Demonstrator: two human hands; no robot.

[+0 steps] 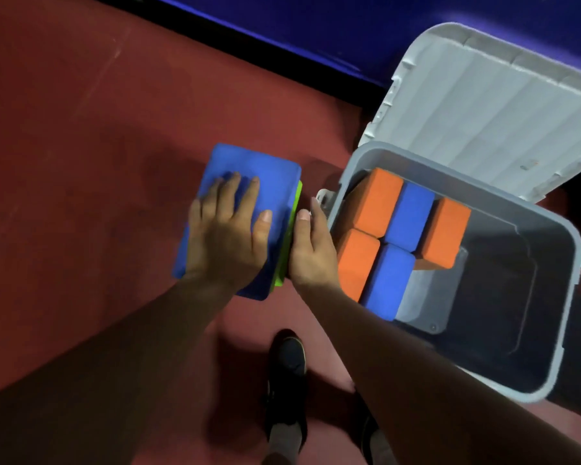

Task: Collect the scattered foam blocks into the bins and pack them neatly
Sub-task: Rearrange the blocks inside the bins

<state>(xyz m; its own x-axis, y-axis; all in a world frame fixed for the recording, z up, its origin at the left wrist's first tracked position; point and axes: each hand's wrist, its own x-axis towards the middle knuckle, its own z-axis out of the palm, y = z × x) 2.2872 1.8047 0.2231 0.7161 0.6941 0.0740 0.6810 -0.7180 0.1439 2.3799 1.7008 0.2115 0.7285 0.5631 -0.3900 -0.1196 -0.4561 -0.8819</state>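
While my left hand [227, 236] lies flat on the blue block [265, 169], my right hand [311, 246], fingers straight, touches the green block [297, 199].

Left hand [227, 229] flat, palm down; right hand [311, 250] edge-on alongside.

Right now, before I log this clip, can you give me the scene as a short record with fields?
between the hands: blue foam block face to face with a green foam block, outside the bin
left grip: flat on the blue foam block, fingers straight
right grip: against the green foam block's side
gray bin: open, lid tipped back
in bin: three orange foam blocks, two blue foam blocks, packed side by side
surface: red floor
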